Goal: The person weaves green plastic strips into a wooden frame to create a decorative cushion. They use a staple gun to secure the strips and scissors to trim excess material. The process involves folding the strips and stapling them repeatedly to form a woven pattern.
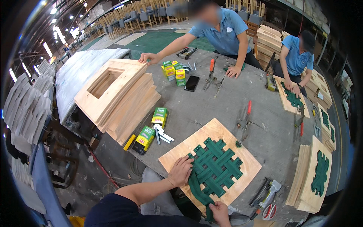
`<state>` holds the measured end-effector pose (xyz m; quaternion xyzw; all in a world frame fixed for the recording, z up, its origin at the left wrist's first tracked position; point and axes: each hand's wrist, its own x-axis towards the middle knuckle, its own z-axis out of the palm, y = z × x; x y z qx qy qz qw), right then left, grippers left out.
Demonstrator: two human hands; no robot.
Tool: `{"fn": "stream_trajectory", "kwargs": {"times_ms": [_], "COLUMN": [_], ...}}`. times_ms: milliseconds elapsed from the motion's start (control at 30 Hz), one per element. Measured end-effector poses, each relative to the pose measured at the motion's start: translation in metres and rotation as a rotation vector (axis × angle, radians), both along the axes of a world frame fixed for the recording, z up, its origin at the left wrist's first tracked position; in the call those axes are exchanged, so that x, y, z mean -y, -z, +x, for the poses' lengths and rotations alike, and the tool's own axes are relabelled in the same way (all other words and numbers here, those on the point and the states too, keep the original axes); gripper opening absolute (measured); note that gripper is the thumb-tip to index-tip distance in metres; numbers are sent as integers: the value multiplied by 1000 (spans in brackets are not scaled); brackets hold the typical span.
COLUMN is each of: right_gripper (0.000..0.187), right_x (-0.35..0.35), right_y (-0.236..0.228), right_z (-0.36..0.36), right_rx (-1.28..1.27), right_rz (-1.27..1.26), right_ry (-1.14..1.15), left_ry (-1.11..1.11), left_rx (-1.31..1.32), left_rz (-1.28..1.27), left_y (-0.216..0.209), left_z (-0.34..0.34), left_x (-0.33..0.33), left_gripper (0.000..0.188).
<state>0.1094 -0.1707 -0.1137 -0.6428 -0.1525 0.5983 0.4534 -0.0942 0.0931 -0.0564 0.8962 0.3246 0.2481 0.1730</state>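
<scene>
In front of me a square wooden panel (pixel 247 166) lies tilted on the grey table. Green elastic webbing (pixel 215 166) is woven in a lattice over its middle. My left hand (pixel 181 172) rests on the panel at the left edge of the weave, its fingers laid flat and touching the webbing. From beside those fingers a loose green strap (pixel 198 193) runs toward me across the panel's near part. Near the panel's near corner, my right hand (pixel 220 212) pinches the end of this strap. A small green scrap (pixel 238 143) sits beside the weave.
Right of the panel lie a staple gun (pixel 270 193) and scissors (pixel 269 212). Pliers (pixel 246 117) lie beyond it. Left are staple boxes (pixel 145 137) and stacked wooden frames (pixel 128 98). One co-worker's hand (pixel 150 58) touches that stack; another co-worker handles a webbed panel (pixel 281 94).
</scene>
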Motion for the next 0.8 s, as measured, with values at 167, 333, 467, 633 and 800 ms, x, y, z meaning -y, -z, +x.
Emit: {"fn": "stream_trajectory", "kwargs": {"times_ms": [167,333,467,633,800], "right_gripper": [10,12,13,11,5], "right_x": [3,28,66,75,68], "right_y": [-26,-55,-49,-27,-19], "right_z": [-6,-28,-44,-49,-46], "right_rx": [23,452,882,538,294], "right_rz": [7,33,95,97,208], "right_ry": [49,77,91,213,287], "left_ry": [-51,-85,-97,-136,-160], "left_rx": [126,142,163,191,114], "left_rz": [21,-20,-218,-16,-55], "left_y": [19,12,9,15,13], "left_z": [-5,-7,-10,-2,-1], "left_x": [4,14,41,58,58], "left_gripper": [22,25,26,25,25]}}
